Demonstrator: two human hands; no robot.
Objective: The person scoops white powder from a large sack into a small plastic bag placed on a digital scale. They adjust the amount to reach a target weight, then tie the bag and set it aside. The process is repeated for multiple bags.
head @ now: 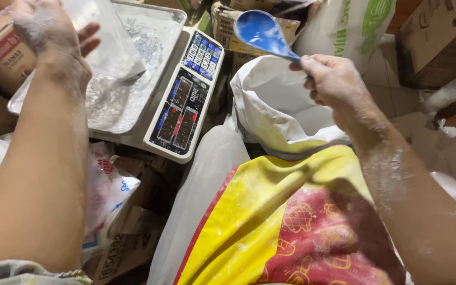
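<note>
One blue plastic scoop point(262, 32) is in the right hand point(333, 79), which is closed around the thin handle, so the round bowl stands up above the open mouth of a big sack point(286, 211). The scoop looks light and stiff, and I think a little slippery because powder covers the skin; the handle near the bowl seems the best place to hold it. One clear plastic bag point(109, 45) is in the left hand point(48, 29), which pinches its upper edge between thumb and fingers while the bottom of the bag rests on the metal tray point(154, 26) of one digital scale point(183, 103). This bag is thin and soft, it will fold and slide easily, so it probably must be held by the rim. Some white powder lies inside it and on the tray.

The sack is yellow and red outside with a white lining turned out, heavy and floppy by its look. Around are several cardboard boxes point(434, 37) and one more white sack with green print point(349, 26).
</note>
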